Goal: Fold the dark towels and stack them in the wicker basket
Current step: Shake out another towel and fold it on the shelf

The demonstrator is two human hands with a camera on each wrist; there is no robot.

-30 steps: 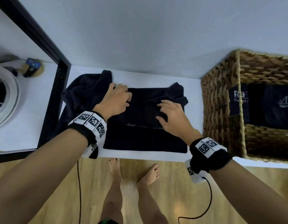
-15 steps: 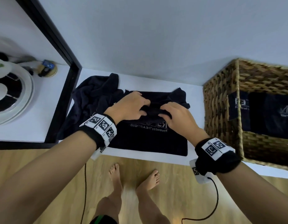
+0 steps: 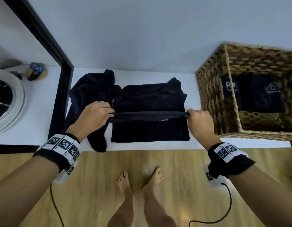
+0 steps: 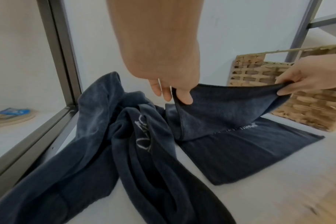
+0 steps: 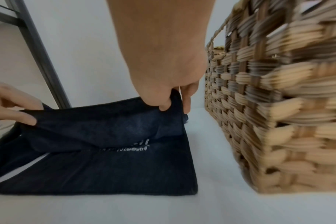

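A dark towel point(image 3: 150, 130) with white lettering lies flat on the white shelf, its far half lifted. My left hand point(image 3: 107, 113) pinches the left end of the raised edge point(image 4: 182, 97), and my right hand point(image 3: 190, 114) pinches the right end point(image 5: 173, 103). The edge is stretched taut between them above the towel point(image 4: 240, 104) point(image 5: 105, 125). A second dark towel point(image 3: 93, 95) lies crumpled to the left point(image 4: 125, 144), one end hanging off the front edge. The wicker basket point(image 3: 212, 99) stands to the right point(image 5: 278, 106), with folded dark towels point(image 3: 260, 94) inside.
A black frame post point(image 3: 60, 99) divides the shelf left of the crumpled towel. Beyond it sit a white fan point(image 3: 6, 102) and a small round wooden item point(image 3: 38, 73). A pale wall backs the shelf. My bare feet point(image 3: 140, 179) stand on the wooden floor below.
Both hands gathered the far edge of the flat towel at its middle, then slid apart to its two ends. The edge now stands lifted and pulled toward me.
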